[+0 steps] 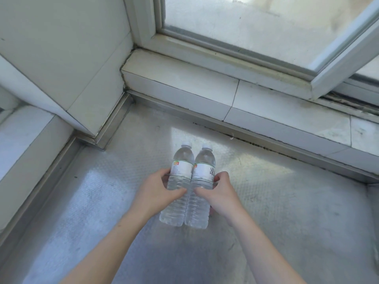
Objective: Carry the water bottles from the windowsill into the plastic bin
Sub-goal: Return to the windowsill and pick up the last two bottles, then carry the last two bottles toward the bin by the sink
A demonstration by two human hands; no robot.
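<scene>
- Left grip [156,192]: the left hand curls round the left bottle [178,186], thumb across the clear body just below the label, fingers wrapped behind at label height.
- Right grip [218,193]: the right hand curls round the right bottle [200,189] the same way, thumb on the near side below the label, fingertips at the label's right edge.
- Between the two grips the bottles touch side by side, both clear, full of water, with white caps and white labels.
- Both lean away from the person, caps far from the grips and bases near the wrists.
- Whether the bases touch the sill [276,212] below cannot be told.
- Under both grips lies the sill, a wide grey surface with a dimpled metallic covering and bright patches of light.
- Beyond the grips a low tiled step [180,87] runs along the back, and above it stands a window [256,33] with a white frame and frosted-looking glass.
- Left of the left grip a white tiled wall [61,54] juts out in a corner, edged with metal trim.
- Both forearms are bare and come in from the bottom edge.
</scene>
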